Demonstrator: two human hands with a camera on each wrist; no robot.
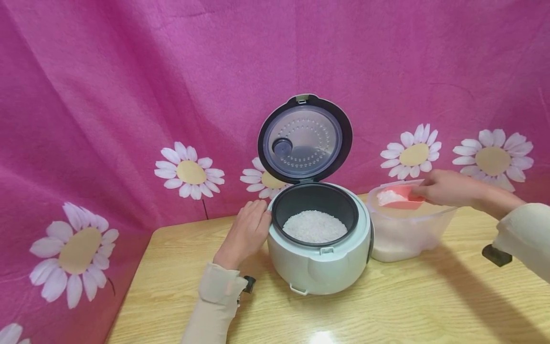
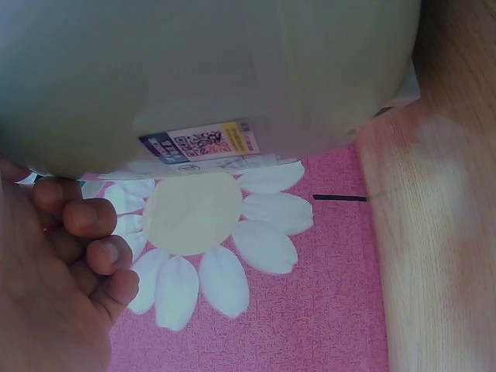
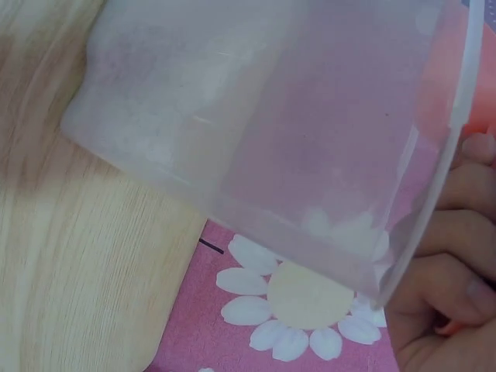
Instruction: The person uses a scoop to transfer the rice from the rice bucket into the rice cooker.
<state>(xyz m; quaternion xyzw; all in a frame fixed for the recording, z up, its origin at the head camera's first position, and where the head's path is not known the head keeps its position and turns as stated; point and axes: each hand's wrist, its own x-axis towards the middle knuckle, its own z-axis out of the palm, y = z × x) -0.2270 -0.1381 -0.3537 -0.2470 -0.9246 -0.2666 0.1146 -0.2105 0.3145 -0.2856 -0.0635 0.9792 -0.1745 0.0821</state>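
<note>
Far left on my feed, pink floral curtain [image 1: 129,95]; the wooden table [image 1: 172,272] starts at its left edge, with a stretch of wood before the left hand [image 1: 247,229]. That's side room. Back edge runs along the curtain, so rear room is tight. Left hand is on the rice cooker [image 1: 318,272], at the left of its rim, fingers bent; I can't tell whether they clamp or only rest. Cooker sits mid-table, lid [image 1: 301,143] up, white rice [image 1: 315,226] inside below the pot's rim. More wood in front of it. Just right of it stands a see-through container [image 1: 404,239]; I can't tell if the two touch. Over its mouth, the right hand [image 1: 451,186] is clamped on a coral scoop [image 1: 408,204] carrying white grains. Wood continues right and front, under the right forearm.

Left wrist view adds a printed label [image 2: 203,143] with a QR code on the cooker's side, plus loosely curled fingers; head view hides both. Right wrist view gives me the container's far wall and the fingers curled by its rim, coral showing between them; scoop's load is out of sight there.
</note>
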